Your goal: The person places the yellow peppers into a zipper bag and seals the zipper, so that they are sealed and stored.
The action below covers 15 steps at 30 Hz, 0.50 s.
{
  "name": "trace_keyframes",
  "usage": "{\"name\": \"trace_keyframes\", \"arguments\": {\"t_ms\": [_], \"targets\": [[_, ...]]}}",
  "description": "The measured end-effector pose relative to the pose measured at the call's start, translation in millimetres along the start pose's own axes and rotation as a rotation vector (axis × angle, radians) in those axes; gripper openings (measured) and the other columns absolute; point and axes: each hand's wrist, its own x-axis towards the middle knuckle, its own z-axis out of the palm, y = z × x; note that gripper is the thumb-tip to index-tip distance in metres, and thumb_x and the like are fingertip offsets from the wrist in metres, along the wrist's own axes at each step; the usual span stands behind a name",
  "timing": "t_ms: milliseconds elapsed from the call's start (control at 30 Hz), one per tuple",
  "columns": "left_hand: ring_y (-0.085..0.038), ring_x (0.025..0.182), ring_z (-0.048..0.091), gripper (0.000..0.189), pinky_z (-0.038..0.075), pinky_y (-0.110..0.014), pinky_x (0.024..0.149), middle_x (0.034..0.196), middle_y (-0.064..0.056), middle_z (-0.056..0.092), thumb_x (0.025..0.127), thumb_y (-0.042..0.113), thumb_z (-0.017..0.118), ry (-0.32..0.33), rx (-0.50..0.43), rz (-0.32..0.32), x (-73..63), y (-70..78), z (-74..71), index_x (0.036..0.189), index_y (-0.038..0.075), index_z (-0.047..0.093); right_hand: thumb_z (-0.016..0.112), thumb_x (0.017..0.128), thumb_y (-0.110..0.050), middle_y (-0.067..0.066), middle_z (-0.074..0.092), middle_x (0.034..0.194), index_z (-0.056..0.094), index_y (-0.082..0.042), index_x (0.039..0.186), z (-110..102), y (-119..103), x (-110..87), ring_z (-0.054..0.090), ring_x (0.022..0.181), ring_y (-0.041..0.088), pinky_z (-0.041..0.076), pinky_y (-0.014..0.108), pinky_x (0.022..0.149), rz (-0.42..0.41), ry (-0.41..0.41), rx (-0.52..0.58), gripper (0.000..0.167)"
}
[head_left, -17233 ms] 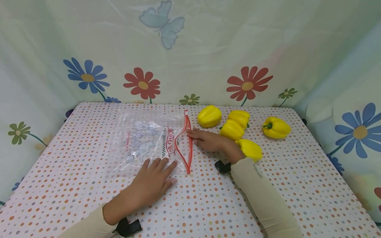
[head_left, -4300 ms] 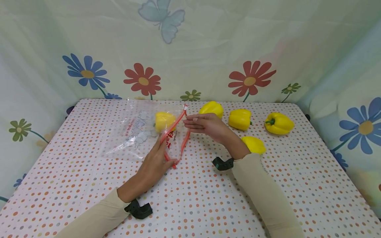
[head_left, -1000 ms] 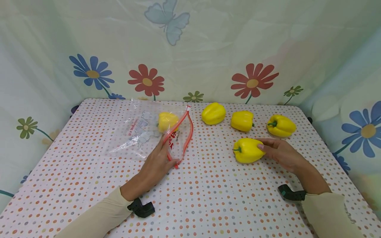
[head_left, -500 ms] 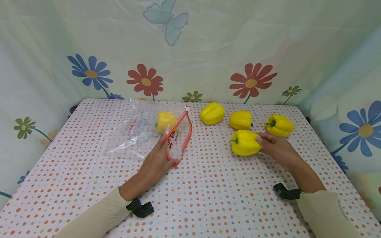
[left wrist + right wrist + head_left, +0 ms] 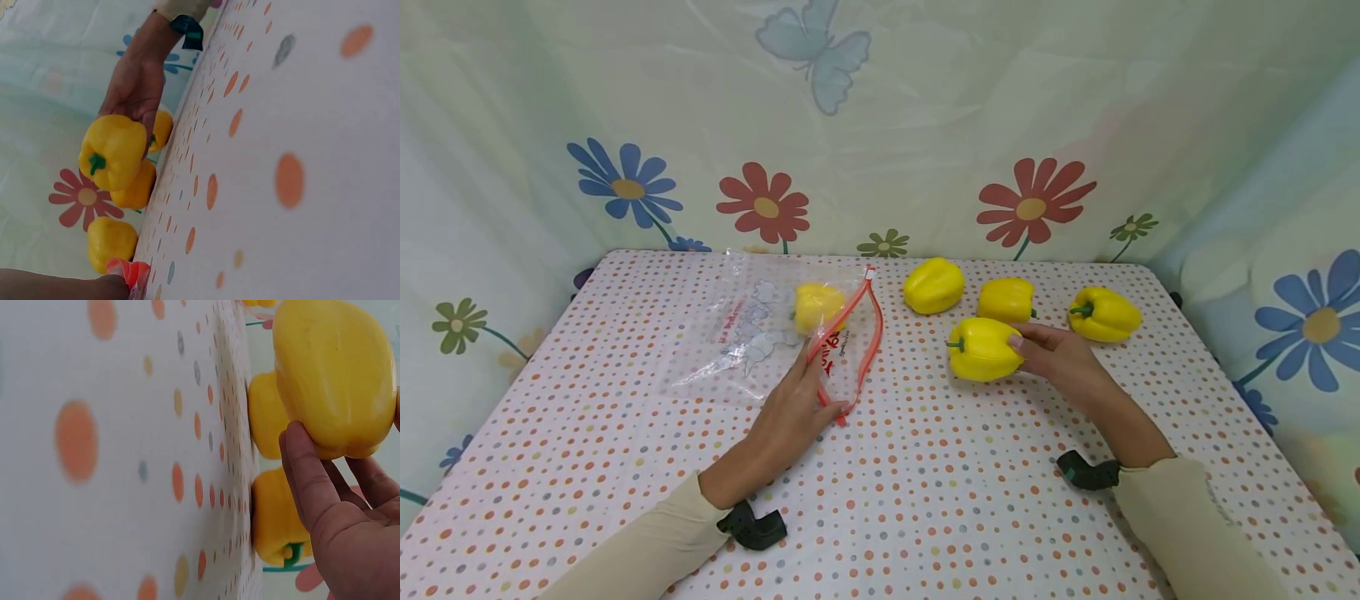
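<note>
My right hand (image 5: 1063, 362) grips a yellow bell pepper (image 5: 983, 350) by its blunt end, the green stem pointing left. In the right wrist view, the held pepper (image 5: 337, 375) sits above the tablecloth on the fingers. My left hand (image 5: 786, 417) holds the mouth of a clear zip bag (image 5: 752, 333) near its front corner, thumb at the red zip edge (image 5: 872, 350). The bag's mouth gapes toward the right. Inside it lies another yellow bell pepper (image 5: 815, 305), seen through the plastic. In the left wrist view, the thumb lies against the red zip edge (image 5: 130, 270).
Three more yellow bell peppers lie along the back: one just right of the bag (image 5: 934, 286), a middle pepper (image 5: 1007, 298) behind the held one, and a right-hand pepper (image 5: 1103, 314). Under everything is a dotted tablecloth (image 5: 910, 500); a flowered curtain (image 5: 895, 125) hangs behind.
Since the oldest frame, the bag's mouth was spread and one pepper went inside. Over the last second my right hand lifted the front pepper and carried it left; my left hand stayed put.
</note>
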Motion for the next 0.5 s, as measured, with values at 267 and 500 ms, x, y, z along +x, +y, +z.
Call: {"name": "trace_keyframes", "arguments": {"t_ms": [267, 500], "targets": [[-0.029, 0.138, 0.033, 0.094, 0.040, -0.045, 0.102, 0.159, -0.014, 0.017, 0.082, 0.027, 0.081, 0.004, 0.000, -0.004, -0.8, 0.9, 0.5, 0.152, -0.002, 0.025, 0.056, 0.096, -0.050, 0.017, 0.047, 0.142, 0.040, -0.002, 0.147, 14, -11, 8.6, 0.052, 0.122, 0.034, 0.044, 0.045, 0.099, -0.019, -0.019, 0.009, 0.072], [-0.030, 0.138, 0.033, 0.094, 0.041, -0.045, 0.101, 0.159, -0.015, 0.018, 0.081, 0.027, 0.081, 0.009, 0.008, -0.003, -0.3, 0.5, 0.9, 0.151, -0.002, 0.026, 0.058, 0.094, -0.050, 0.014, 0.047, 0.142, 0.042, -0.004, 0.146, 24, -20, 13.9, 0.053, 0.121, 0.031, 0.045, 0.043, 0.098, -0.029, -0.027, 0.026, 0.071]]}}
